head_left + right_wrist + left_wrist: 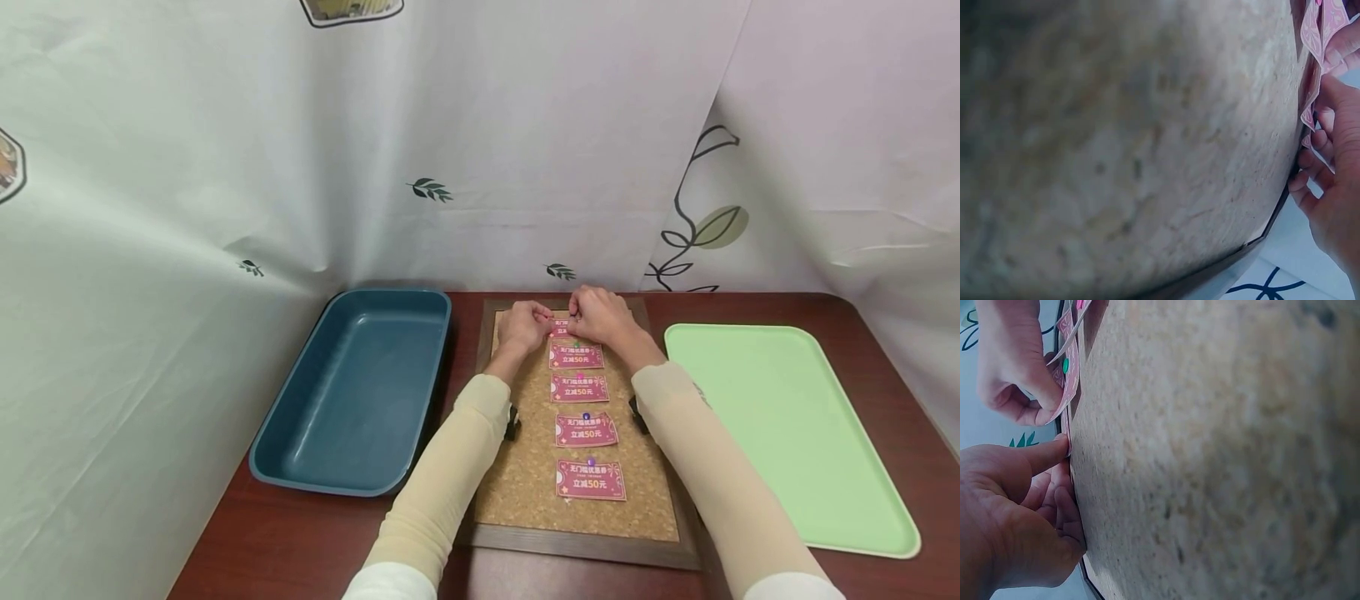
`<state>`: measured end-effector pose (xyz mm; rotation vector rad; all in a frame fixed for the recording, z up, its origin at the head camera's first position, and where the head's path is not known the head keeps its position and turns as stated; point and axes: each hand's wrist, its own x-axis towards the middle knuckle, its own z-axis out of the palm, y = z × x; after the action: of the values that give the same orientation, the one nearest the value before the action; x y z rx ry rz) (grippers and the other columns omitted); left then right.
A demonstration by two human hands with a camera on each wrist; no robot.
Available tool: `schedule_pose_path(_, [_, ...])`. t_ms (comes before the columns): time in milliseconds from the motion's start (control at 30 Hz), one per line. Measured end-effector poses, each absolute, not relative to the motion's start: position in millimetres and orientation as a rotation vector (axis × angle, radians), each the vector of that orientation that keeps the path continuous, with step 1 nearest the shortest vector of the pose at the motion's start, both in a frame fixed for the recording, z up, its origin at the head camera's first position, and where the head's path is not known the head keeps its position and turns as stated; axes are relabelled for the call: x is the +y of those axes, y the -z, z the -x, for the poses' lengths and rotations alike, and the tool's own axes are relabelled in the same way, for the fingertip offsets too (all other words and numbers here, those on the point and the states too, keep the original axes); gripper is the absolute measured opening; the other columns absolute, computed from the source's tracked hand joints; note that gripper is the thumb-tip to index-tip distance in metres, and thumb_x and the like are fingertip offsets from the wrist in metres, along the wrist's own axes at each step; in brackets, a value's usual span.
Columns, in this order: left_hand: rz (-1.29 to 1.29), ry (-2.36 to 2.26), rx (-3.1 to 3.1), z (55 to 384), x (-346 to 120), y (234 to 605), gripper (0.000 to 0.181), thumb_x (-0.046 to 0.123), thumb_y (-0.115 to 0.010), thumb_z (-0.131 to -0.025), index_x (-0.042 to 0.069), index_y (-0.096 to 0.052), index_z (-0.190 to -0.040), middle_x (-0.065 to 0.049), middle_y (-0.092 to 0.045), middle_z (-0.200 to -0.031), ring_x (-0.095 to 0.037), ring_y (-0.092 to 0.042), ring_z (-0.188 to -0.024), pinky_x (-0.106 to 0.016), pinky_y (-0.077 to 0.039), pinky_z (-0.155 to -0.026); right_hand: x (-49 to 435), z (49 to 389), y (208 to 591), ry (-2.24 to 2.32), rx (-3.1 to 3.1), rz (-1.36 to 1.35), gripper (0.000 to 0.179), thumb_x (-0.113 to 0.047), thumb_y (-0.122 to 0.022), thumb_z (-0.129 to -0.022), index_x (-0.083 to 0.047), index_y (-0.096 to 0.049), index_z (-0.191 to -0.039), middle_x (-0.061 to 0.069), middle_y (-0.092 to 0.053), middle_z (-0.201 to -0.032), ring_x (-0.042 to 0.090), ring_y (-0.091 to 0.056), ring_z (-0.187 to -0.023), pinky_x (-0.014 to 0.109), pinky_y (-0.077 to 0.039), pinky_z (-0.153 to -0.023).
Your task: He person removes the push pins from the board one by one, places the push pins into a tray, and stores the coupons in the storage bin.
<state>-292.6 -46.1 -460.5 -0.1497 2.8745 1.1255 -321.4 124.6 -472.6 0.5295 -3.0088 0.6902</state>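
At the far end of a framed corkboard (517, 467), both hands are at a pink printed coupon (560, 328). My left hand (525, 325) pinches its left end between thumb and fingers; in the left wrist view that hand (1010, 512) is low against the cork. Opposite, my right hand (602, 317) grips the right end with curled fingers, and covers part of the print. In the right wrist view the right hand (1341, 156) is close to the board's edge. Nearer to me, several like coupons (588, 481) run down the board in a column, each under a coloured pushpin (591, 461).
A deep blue tray (281, 400) stands left of the board on the dark red-brown table (247, 542). On the right lies a flat light-green tray (795, 433). A pale printed curtain (487, 125) hangs right behind the board.
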Motion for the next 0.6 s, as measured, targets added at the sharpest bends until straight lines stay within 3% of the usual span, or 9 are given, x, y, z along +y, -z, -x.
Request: schedule_pose_path(600, [0.176, -1.135, 2.866, 292.1, -45.0, 459.7, 0.007, 0.026, -0.081, -0.098, 0.019, -0.078, -0.095, 0.007, -0.069, -0.080, -0.011, -0.058, -0.075, -0.028, -0.042, -0.069, 123.3, 324.4, 471.1, -0.690, -3.042, -0.498, 0.017, -0.017, -0.078, -0.085, -0.010, -0.063, -0.085, 0.008, -0.060, -0.088, 0.028, -0.058, -0.081, 0.044, -0.048, -0.072])
